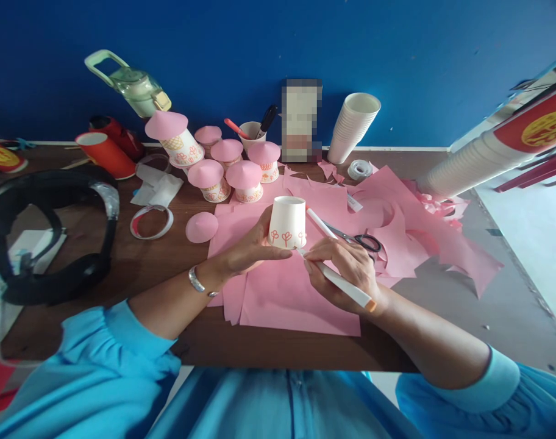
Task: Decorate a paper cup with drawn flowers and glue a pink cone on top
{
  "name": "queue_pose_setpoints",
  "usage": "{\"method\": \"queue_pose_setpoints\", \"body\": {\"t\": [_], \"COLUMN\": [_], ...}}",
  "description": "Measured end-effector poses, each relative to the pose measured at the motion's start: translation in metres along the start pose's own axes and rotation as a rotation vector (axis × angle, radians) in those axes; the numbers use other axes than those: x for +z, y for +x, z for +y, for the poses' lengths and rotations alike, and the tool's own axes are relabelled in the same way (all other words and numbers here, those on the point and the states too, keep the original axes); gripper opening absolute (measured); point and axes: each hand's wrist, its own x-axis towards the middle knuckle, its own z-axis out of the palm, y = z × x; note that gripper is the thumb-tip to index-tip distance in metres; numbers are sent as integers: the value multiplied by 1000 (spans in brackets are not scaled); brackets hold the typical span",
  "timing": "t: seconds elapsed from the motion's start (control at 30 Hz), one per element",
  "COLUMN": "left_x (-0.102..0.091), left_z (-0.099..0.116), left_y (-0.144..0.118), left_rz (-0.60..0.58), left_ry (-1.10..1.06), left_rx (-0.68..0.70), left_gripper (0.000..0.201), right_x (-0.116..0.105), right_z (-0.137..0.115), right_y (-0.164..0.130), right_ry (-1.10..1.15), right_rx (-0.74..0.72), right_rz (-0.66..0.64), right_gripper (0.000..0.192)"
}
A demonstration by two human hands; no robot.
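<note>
Steadying an upturned paper cup (287, 222) on pink paper (287, 292), the left hand (250, 247) curls lightly round its thin, crushable wall; the right hand (346, 268) pinches a marker (337, 279) beside it.

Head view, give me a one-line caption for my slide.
Left hand steadies an upturned paper cup on pink paper while right hand draws with a marker.

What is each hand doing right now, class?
Left hand: closed around the upside-down paper cup, steadying it on the pink paper.
Right hand: closed on a marker, tip at the cup's lower edge.
</note>
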Motion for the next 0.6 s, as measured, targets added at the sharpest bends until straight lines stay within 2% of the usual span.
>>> {"method": "queue_pose_setpoints", "body": {"t": [0.23, 0.37, 0.6], "left_x": [4, 4, 1], "left_z": [5, 2, -4], "left_y": [0, 0, 1], "left_rz": [-8, -11, -18], "left_ry": [-55, -99, -128], "left_rx": [-2, 17, 15], "left_gripper": [80, 78, 79], "right_x": [-1, -3, -1], "right_z": [-1, -1, 0], "right_y": [0, 1, 0], "right_ry": [22, 18, 3], "right_rx": [9, -10, -12], "right_rz": [-8, 39, 29], "right_gripper": [20, 21, 22]}}
